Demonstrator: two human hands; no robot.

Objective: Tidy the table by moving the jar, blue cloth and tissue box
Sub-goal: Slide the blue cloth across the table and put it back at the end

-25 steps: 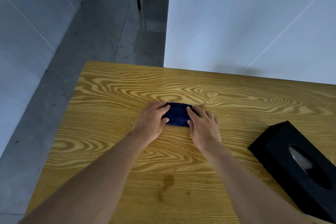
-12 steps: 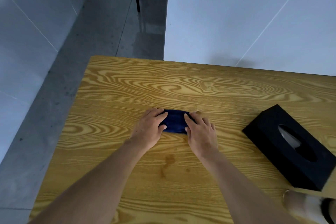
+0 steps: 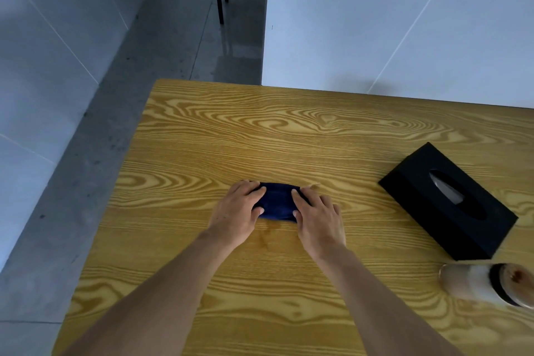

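Two hands are on the blue cloth (image 3: 276, 205), one at each end. My left hand (image 3: 237, 214) covers the left end with the fingers bent over it, and my right hand (image 3: 317, 218) lies flat on the right end, fingers stretched out and thumb at the near edge. Both hands press or pinch the cloth; I cannot tell if the fingers are closed under it or only rest on top. The cloth is a small folded bundle near the middle of the worktop (image 3: 289, 130), and it lies flat on the wood.

Further to the right, well apart from the hands, the black tissue box (image 3: 445, 205) sits at an angle, its oval opening upward with a tissue visible inside. Near its closest corner, at the right edge of the view, the jar (image 3: 488, 283) lies on its side, the dark lid end pointing to the right. It is blurred there, so I cannot say more about it.

I judge the task is in an early or middle stage: the cloth is the step in hand, and the box and jar look not yet tidied. Where each thing must go, the view does not tell me.
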